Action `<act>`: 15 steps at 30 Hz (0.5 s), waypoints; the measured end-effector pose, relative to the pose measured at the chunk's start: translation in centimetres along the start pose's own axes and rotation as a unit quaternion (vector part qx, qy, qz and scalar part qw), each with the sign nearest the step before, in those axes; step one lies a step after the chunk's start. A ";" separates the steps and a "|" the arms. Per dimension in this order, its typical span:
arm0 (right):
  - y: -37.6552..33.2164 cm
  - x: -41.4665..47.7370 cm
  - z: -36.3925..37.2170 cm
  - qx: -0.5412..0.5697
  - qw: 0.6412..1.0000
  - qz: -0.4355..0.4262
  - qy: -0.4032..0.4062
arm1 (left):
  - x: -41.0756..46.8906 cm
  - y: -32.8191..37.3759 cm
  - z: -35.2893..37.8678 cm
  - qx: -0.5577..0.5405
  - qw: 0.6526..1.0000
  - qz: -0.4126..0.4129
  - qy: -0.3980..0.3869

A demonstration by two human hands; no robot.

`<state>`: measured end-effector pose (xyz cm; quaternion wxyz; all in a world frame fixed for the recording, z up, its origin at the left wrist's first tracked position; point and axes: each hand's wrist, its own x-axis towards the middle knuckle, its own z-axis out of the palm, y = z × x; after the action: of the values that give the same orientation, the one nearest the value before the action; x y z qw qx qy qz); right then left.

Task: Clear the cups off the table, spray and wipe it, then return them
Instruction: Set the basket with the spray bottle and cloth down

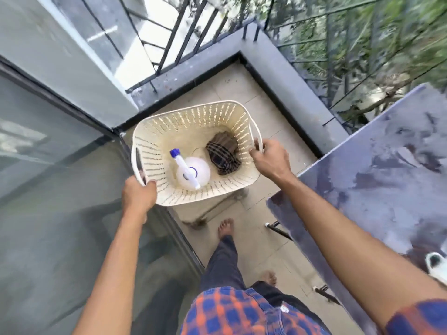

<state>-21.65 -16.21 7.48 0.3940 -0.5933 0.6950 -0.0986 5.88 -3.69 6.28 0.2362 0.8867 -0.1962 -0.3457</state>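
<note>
**Basket in both hands, one cup waiting on the table**

Left fingers [151, 183] are curling over the basket [169, 122] at its near-left rim, with the left hand [137, 192] gripping there. Right fingers [256, 153] are closing round the loop handle [257, 134] on the basket's right side, with the right hand [269, 158] grasping it.

Judging by the shadow beneath, the basket is hanging just above the tiled floor [232, 93].

- **Inside the basket:** the spray bottle [192, 171] is lying near the middle, and the cloth [222, 153] is bunched beside it on the right.
- **Right of the basket:** the table [387, 153] is standing near, and the cup [435, 263] is sitting on it, well apart from the basket and half cut by the frame edge.

**Step, as I'm reading it:** the cleaning kit is being brought over, and clearing is not yet done.

**Next move:** it is calling for setting the basket down, freeing a hand and lifting the cup off.

**Count:** two hands, one basket, one spray bottle, one cloth, one table, one cup showing.
</note>
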 end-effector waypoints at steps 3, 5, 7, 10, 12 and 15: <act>1.2 -3.4 -5.6 -0.005 0.999 -0.015 0.044 | -2.6 4.4 -0.7 0.005 0.996 0.076 -0.050; 3.4 -6.2 -9.4 -0.005 0.996 -0.005 0.087 | -4.8 7.2 -0.2 0.050 0.989 0.117 -0.082; 5.9 -9.0 -12.6 -0.001 0.992 0.024 0.122 | -6.2 9.4 1.1 0.090 0.978 0.149 -0.114; 10.5 -14.0 -16.4 0.024 0.982 0.090 0.165 | -10.4 12.2 4.4 0.124 0.952 0.210 -0.183; 13.6 -17.4 -17.8 0.040 0.973 0.130 0.186 | -15.6 14.4 6.3 0.146 0.933 0.241 -0.225; 18.1 -22.1 -18.6 0.077 0.956 0.179 0.218 | -20.1 15.0 10.0 0.183 0.907 0.288 -0.246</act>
<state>-47.83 2.56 18.52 0.2887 -0.3910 0.8493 -0.2062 -17.70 -8.47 18.54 0.1031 0.7058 -0.5551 -0.4279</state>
